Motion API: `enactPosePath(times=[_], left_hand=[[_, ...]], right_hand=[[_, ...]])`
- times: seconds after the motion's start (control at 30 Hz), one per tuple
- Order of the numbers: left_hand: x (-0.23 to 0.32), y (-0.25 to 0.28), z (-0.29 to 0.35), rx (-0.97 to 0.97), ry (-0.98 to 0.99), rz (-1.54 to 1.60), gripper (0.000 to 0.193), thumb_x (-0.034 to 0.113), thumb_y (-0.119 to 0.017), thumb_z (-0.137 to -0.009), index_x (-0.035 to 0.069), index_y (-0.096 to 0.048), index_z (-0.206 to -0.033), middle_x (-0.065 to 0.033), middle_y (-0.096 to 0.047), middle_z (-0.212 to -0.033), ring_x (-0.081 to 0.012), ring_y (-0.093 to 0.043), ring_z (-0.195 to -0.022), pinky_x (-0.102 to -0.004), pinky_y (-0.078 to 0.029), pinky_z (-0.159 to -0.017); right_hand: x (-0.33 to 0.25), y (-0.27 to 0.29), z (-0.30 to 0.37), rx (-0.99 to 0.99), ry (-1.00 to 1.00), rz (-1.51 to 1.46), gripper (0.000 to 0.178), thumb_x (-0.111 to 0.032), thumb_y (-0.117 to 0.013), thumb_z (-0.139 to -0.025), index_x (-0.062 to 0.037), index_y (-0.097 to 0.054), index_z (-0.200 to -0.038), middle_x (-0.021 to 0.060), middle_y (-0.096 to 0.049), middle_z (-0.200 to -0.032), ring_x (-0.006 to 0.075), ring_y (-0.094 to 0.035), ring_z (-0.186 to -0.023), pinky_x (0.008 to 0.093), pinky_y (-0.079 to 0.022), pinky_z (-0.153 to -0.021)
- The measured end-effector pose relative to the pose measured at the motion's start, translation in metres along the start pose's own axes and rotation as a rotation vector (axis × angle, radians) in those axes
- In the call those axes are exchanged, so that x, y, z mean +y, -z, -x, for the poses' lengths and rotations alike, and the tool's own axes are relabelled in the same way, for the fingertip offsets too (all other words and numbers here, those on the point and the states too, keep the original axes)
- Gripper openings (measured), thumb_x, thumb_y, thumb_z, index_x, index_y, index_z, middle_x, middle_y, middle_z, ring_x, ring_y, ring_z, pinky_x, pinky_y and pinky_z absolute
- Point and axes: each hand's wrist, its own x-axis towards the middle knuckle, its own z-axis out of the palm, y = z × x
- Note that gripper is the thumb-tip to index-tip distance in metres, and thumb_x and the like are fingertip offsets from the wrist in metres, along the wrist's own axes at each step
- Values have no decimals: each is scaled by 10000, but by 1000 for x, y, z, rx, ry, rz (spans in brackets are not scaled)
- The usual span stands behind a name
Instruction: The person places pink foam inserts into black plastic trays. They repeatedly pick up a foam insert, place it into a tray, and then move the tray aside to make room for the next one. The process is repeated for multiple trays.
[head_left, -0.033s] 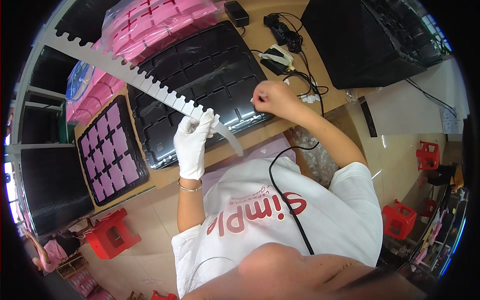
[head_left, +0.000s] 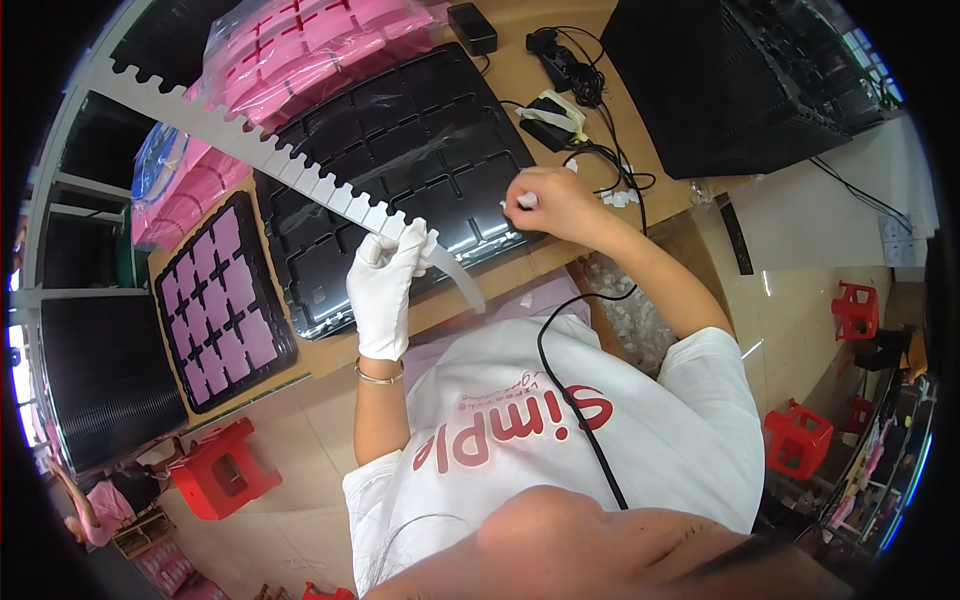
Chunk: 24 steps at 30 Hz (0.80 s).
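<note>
My left hand [head_left: 380, 300], in a white glove, pinches a long white strip [head_left: 300, 175] with a row of notches along one edge. The strip runs from far left down to the glove, and its short end curls toward my shirt. Below it lies a large black moulded tray [head_left: 400, 140] with shallow compartments. My right hand [head_left: 562, 207], bare, is curled above the tray's right edge, around a small white piece [head_left: 527, 201]; the piece's exact kind is too small to tell.
A smaller black tray [head_left: 285, 335] of pink pieces lies at left. Bagged pink parts [head_left: 300, 60] sit behind. Cables [head_left: 590, 80], a black adapter [head_left: 473, 28] and white scraps [head_left: 620, 198] lie to the right, near stacked black trays [head_left: 690, 90]. Red stools [head_left: 225, 468] stand on the floor.
My right hand has turned slightly, and the small white piece shows more in its curled fingers. My left hand and the strip have barely moved.
</note>
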Motion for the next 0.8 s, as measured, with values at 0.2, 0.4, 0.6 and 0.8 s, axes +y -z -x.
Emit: enactPosePath(times=[0.2, 0.4, 0.6, 0.8], left_hand=[[6, 9, 16, 17, -15, -42, 182, 155, -697, -900, 10, -646, -997, -32, -681, -825, -63, -616, -694, -183, -440, -585], [-12, 37, 34, 110, -12, -91, 261, 117, -710, -884, 9, -613, -1101, -37, -675, -868, -103, -661, -729, -206, -492, -588], [-7, 42, 42, 143, -7, -153, 128, 105, -724, -872, 46, -650, -958, -16, -667, -790, -63, -582, -616, -192, -438, -560], [-6, 60, 57, 222, -35, -157, 133, 97, -716, -877, 44, -657, -983, -14, -670, -810, -65, -589, -638, -193, -446, -575]], right_hand=[[30, 60, 99, 507, -320, -604, 82, -75, -685, -833, -62, -608, -856, -35, -565, -778, 49, -502, -675, 203, -398, -619], [214, 18, 275, 751, -721, -38, 149, -134, -665, -872, -45, -637, -988, 24, -653, -820, 151, -612, -729, 273, -482, -671], [242, -38, 320, 349, -933, 872, 184, -148, -665, -866, -78, -671, -1036, 87, -709, -939, 265, -683, -866, 364, -526, -756], [102, -5, 204, 757, -742, 23, 95, -142, -654, -862, -63, -682, -908, 84, -689, -878, 248, -668, -766, 353, -528, -693]])
